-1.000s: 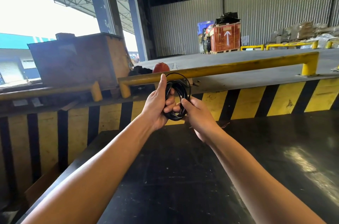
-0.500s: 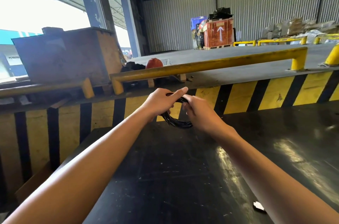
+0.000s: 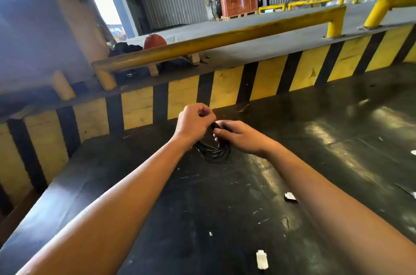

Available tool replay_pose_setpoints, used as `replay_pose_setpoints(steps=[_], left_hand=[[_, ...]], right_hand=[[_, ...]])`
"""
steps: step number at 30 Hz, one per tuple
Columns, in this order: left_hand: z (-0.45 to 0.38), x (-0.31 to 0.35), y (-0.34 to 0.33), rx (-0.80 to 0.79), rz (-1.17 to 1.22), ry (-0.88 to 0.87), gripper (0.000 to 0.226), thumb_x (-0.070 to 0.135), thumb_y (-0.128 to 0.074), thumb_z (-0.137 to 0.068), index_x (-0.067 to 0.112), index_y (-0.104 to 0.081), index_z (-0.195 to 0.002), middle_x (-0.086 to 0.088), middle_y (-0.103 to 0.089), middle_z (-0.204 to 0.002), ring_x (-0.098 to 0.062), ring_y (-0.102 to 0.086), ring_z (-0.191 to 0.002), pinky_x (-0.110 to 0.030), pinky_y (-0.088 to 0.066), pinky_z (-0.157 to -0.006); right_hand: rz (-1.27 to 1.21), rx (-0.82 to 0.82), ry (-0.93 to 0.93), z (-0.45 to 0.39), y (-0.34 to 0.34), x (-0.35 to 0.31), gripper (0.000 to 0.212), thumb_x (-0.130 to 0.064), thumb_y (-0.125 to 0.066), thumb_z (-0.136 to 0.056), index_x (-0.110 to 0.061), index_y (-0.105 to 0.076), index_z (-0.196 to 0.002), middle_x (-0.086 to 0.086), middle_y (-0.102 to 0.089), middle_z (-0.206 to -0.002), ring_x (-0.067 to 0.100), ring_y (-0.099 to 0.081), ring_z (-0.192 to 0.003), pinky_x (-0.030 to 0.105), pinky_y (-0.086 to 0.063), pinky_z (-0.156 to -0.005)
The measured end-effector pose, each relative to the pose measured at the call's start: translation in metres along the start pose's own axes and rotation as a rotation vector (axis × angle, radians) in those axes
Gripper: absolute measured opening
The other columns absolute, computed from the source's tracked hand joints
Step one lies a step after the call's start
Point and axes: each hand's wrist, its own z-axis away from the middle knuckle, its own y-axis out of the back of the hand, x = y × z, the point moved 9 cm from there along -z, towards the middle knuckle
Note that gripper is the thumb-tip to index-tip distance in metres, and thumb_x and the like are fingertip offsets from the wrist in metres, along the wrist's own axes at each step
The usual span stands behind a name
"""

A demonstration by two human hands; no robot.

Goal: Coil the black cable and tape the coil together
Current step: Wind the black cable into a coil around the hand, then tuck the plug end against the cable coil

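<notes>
The black cable (image 3: 212, 153) is wound into a small coil that hangs just above the black table (image 3: 202, 218), its lower loops showing below my hands. My left hand (image 3: 194, 125) has its fingers curled round the coil's upper part. My right hand (image 3: 238, 135) pinches the coil from the right, fingertips touching a black piece between the two hands. The top of the coil is hidden behind my fingers. No tape roll is in view.
White scraps (image 3: 262, 259) (image 3: 290, 197) lie on the table nearer to me. A yellow-and-black striped wall (image 3: 270, 81) borders the far side, with a yellow rail (image 3: 213, 43) above it. An orange helmet (image 3: 155, 41) and a large crate (image 3: 49, 34) sit behind the rail.
Both hands lowered the coil from rail height down to just above the table. The view tilted downward with them.
</notes>
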Motion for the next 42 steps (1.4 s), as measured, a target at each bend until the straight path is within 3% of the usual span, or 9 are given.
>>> replay_pose_setpoints(steps=[4,9,14,22,24,29,33,38,42], left_hand=[[0.007,-0.021,-0.038,-0.094,-0.199,-0.094,0.002,0.016,-0.067,-0.078,0.017,-0.069,-0.078,0.001,-0.07,-0.078,-0.015,-0.063,-0.074,-0.027,-0.047,-0.069],[0.012,-0.056,-0.079,-0.211,-0.243,-0.043,0.006,0.016,-0.066,-0.077,0.022,-0.066,-0.078,0.001,-0.069,-0.074,-0.018,-0.062,-0.064,-0.016,-0.042,-0.053],[0.014,-0.079,-0.108,-0.284,-0.276,-0.006,0.007,0.016,-0.066,-0.075,0.022,-0.068,-0.076,0.002,-0.066,-0.071,-0.016,-0.059,-0.066,-0.025,-0.041,-0.063],[0.019,-0.103,-0.12,-0.375,-0.329,0.032,0.007,0.017,-0.064,-0.077,0.023,-0.067,-0.076,-0.001,-0.069,-0.078,-0.016,-0.059,-0.063,-0.027,-0.046,-0.062],[0.019,-0.101,-0.117,-0.378,-0.323,0.026,0.008,0.016,-0.064,-0.078,0.022,-0.069,-0.078,0.002,-0.067,-0.076,-0.011,-0.055,-0.057,-0.025,-0.043,-0.059],[0.02,-0.087,-0.114,-0.42,-0.312,0.023,0.011,0.015,-0.063,-0.08,0.018,-0.073,-0.084,0.011,-0.061,-0.065,-0.006,-0.05,-0.047,-0.013,-0.039,-0.049],[0.015,-0.058,-0.103,-0.411,-0.238,-0.014,0.013,0.018,-0.065,-0.083,0.016,-0.076,-0.09,0.015,-0.061,-0.062,-0.003,-0.052,-0.049,-0.006,-0.038,-0.048],[0.005,-0.012,-0.08,-0.391,-0.118,-0.08,0.019,0.026,-0.069,-0.083,0.021,-0.075,-0.1,0.008,-0.071,-0.085,0.002,-0.062,-0.073,-0.017,-0.044,-0.07],[0.009,0.019,-0.06,-0.379,0.061,-0.088,0.018,0.019,-0.069,-0.084,0.013,-0.073,-0.101,0.013,-0.059,-0.061,0.006,-0.046,-0.037,-0.007,-0.032,-0.043]], right_hand=[[-0.006,0.076,-0.33,0.026,0.032,0.104,0.033,-0.037,-0.054,-0.092,-0.015,-0.06,-0.116,0.007,-0.067,-0.104,0.015,-0.064,-0.09,0.028,-0.05,-0.076],[0.383,0.078,-0.835,0.096,0.061,0.267,0.023,-0.026,-0.06,-0.087,-0.009,-0.068,-0.1,0.011,-0.07,-0.107,0.026,-0.064,-0.096,0.029,-0.044,-0.073],[0.423,0.074,-1.059,0.15,0.038,0.355,0.048,-0.047,-0.056,-0.087,-0.006,-0.06,-0.11,0.016,-0.064,-0.118,0.035,-0.059,-0.109,0.033,-0.044,-0.078],[0.519,0.176,-1.053,0.15,0.026,0.363,0.008,-0.021,-0.059,-0.085,-0.014,-0.055,-0.085,0.01,-0.055,-0.091,0.034,-0.057,-0.084,0.038,-0.048,-0.074],[0.445,0.193,-1.027,0.144,0.026,0.357,0.028,-0.031,-0.062,-0.085,-0.012,-0.047,-0.069,0.009,-0.051,-0.073,0.03,-0.05,-0.069,0.037,-0.047,-0.066],[-0.256,0.464,-0.76,0.096,0.038,0.275,0.009,-0.009,-0.068,-0.082,-0.004,-0.062,-0.086,0.009,-0.065,-0.069,0.013,-0.058,-0.053,0.025,-0.052,-0.056],[-0.69,0.457,-0.503,0.053,0.047,0.177,0.005,-0.006,-0.062,-0.089,-0.008,-0.06,-0.084,0.007,-0.065,-0.071,0.005,-0.064,-0.049,0.015,-0.053,-0.049],[-0.697,0.444,-0.324,0.034,0.062,0.088,0.005,-0.011,-0.067,-0.085,-0.013,-0.063,-0.083,0.001,-0.06,-0.069,0.002,-0.054,-0.045,0.013,-0.046,-0.045],[-0.557,0.544,-0.181,0.031,0.074,0.046,0.011,-0.009,-0.07,-0.081,-0.016,-0.063,-0.084,0.0,-0.062,-0.068,0.003,-0.054,-0.047,0.018,-0.045,-0.049]])
